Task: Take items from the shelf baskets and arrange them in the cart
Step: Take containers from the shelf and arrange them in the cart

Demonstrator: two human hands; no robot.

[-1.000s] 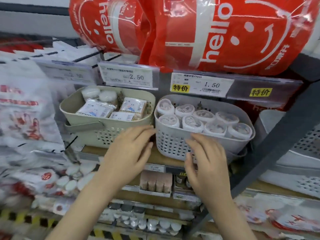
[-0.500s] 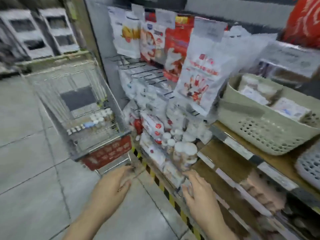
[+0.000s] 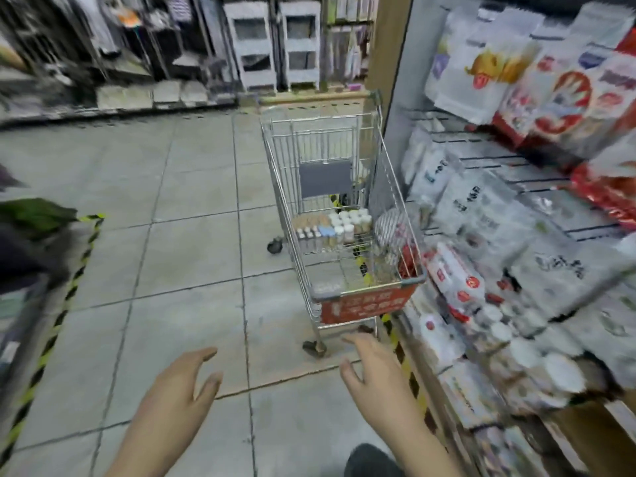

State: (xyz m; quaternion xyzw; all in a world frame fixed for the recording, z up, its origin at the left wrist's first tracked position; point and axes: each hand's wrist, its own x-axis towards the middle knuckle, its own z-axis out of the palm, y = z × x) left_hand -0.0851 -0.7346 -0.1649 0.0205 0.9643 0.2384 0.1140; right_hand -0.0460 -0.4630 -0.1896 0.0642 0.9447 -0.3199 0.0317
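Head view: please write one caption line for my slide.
Both empty hands, left hand and right hand, reach toward the shopping cart beside the shelf.

Grey tiled floor; wire cart on it beside packet-laden shelves

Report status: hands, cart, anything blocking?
Left hand open, empty. Right hand open, empty, short of the cart. Small bottles grouped at cart's far end. Tiled floor between hands and cart shows nothing in the way.
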